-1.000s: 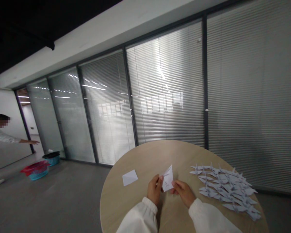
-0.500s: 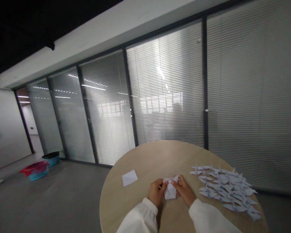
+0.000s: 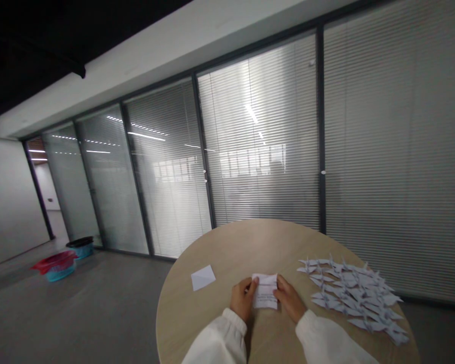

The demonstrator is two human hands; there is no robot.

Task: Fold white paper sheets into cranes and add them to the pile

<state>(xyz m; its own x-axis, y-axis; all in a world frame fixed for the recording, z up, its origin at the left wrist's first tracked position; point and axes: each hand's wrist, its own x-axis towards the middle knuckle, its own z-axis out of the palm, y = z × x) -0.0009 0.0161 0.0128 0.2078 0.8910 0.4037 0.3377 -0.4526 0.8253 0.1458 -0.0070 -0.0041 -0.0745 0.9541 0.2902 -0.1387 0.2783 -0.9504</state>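
Observation:
A small folded sheet of paper (image 3: pixel 265 292) with printed lines on it is held between my two hands, above the near middle of the round table. My left hand (image 3: pixel 243 297) pinches its left edge, thumb on top. On the opposite edge my right hand (image 3: pixel 288 297) grips it, the thumb near the side; its other fingers are partly hidden. Many folded paper cranes (image 3: pixel 352 290) lie in a dense group to the right of my right hand. Off to the left, a flat white piece of paper (image 3: pixel 203 278) rests on the table, apart from both hands.
The round wooden table (image 3: pixel 258 237) stands close to a glass partition with blinds (image 3: pixel 265 126). On the floor at the left are a blue basket with a red liner (image 3: pixel 56 265) and another with a black liner (image 3: pixel 80 247).
The paper between my hands has gone from a tapering shape with flaps to a flatter, nearly square one showing print. A person at the far left has left the view.

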